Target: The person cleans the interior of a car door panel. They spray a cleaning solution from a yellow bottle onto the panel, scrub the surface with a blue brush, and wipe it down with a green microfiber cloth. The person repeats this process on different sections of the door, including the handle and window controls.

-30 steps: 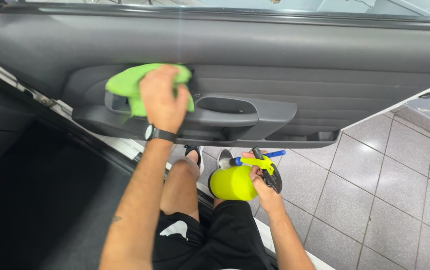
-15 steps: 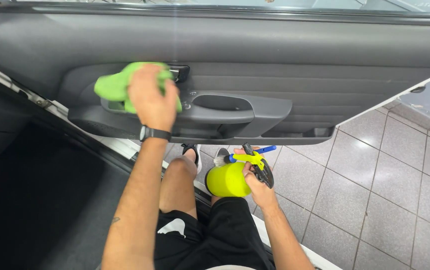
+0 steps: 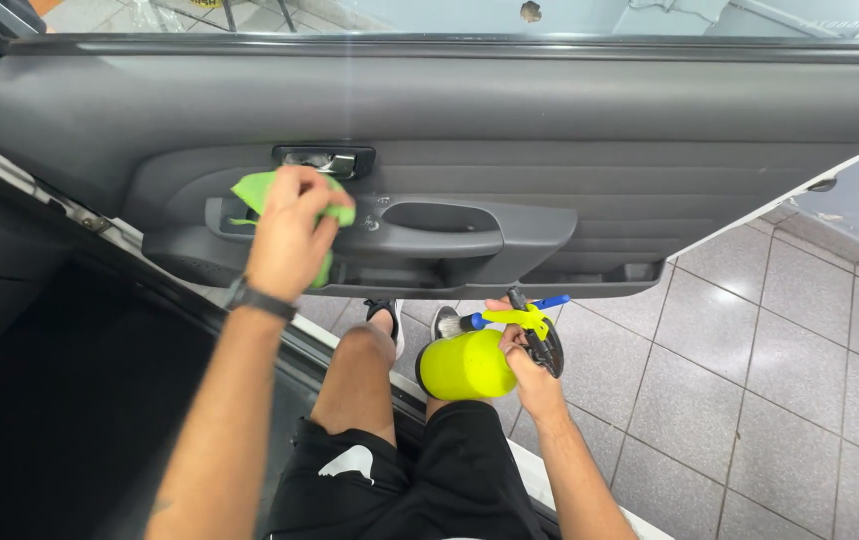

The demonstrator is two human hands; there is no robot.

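My left hand (image 3: 290, 235) presses a green cloth (image 3: 260, 190) against the grey inner panel of an open car door (image 3: 550, 110), just left of the armrest grip and below the chrome door handle (image 3: 325, 160). A dark watch sits on that wrist. My right hand (image 3: 530, 365) holds a yellow spray bottle (image 3: 465, 365) with a yellow trigger and black top, low over my knees. A small brush with a blue handle (image 3: 505, 318) is held in the same hand, bristles pointing left.
The armrest pull cup (image 3: 445, 218) and a lower door pocket (image 3: 590, 272) run right along the panel. Grey tiled floor (image 3: 730, 400) lies below the door. The dark car sill and interior are at the left. My knees and black shorts are under my hands.
My left hand and the cloth have shifted left and slightly down along the door panel, uncovering the chrome handle. The right hand with the bottle has barely moved.
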